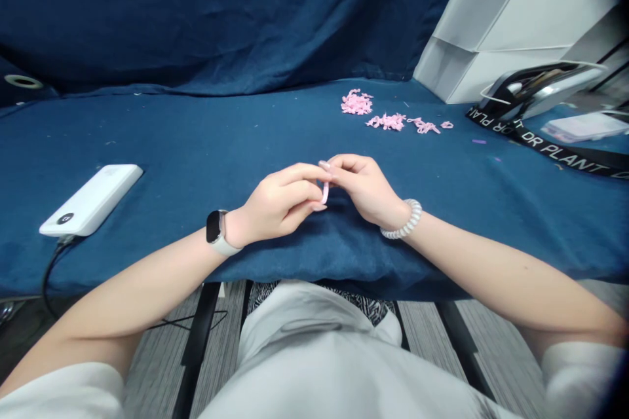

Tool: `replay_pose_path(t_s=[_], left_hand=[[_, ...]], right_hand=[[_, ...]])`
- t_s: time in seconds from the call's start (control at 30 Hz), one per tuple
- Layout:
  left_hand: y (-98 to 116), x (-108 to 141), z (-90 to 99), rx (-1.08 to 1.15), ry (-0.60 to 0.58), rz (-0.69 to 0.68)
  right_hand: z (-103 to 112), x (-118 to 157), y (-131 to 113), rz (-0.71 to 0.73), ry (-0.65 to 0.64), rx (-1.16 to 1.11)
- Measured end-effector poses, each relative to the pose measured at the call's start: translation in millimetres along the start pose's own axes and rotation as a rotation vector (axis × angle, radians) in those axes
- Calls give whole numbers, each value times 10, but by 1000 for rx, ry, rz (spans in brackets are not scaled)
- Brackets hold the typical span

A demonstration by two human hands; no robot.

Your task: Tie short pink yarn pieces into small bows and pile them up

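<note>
My left hand (289, 201) and my right hand (366, 186) meet above the front part of the blue-covered table, fingertips touching. Between them is a thin pale-pink strip (325, 192), bent into a small curve. The left fingers close on the strip, and the right thumb and forefinger pinch at its upper end, which the fingertips partly hide. Farther back on the cloth lie a pile of small pink looped pieces (356, 102), a second pile (388, 121), a few loose pieces (424, 126) and a single small loop (447, 124).
On the left lies a white power bank (93, 200) with a black cable (52, 268) running off the front edge. White boxes (521, 19) stand at the back right. Before them are a dark bag (535, 88), a lettered black strap (550, 149) and a clear case (584, 126).
</note>
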State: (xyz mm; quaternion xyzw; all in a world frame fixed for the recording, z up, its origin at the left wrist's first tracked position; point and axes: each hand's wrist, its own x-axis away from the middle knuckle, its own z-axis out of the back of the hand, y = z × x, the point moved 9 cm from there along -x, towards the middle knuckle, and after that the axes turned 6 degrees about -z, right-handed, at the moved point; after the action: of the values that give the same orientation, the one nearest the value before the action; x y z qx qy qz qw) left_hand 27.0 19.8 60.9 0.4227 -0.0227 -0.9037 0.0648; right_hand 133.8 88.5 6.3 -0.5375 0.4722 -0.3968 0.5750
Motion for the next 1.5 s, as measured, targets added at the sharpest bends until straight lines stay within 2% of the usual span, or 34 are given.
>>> replay_pose_path(t_s=[0.13,0.33,0.5,0.67,0.83,0.93,1.03,1.13,1.23,1.33,1.5], left_hand=[[49,4,-29,86,7,-48],[-111,-4,74,180,169,118],[-202,3,87,299,199,200],[-291,56,97,206,193,355],[-278,89,177,68,269,363],[-345,136,182,139,318,462],[-498,243,59,379,324,674],[-599,344,-98,661,361,830],[-630,373,-216,904,414,895],[-638,379,-285,1025,439,962],[-623,369,-361,1116,395,1039]], right_hand=[[-101,46,43,-66,-58,-69],[-97,44,31,-63,-52,-184],[-121,38,113,-144,-79,-204],[-109,37,141,-200,-71,-198],[-109,28,124,-197,-49,-172],[-117,22,130,-180,-53,-165],[-89,23,88,-98,-38,-109],[-36,56,-55,71,17,4],[0,138,-256,280,99,143],[2,226,-403,450,165,253],[22,293,-489,586,235,336]])
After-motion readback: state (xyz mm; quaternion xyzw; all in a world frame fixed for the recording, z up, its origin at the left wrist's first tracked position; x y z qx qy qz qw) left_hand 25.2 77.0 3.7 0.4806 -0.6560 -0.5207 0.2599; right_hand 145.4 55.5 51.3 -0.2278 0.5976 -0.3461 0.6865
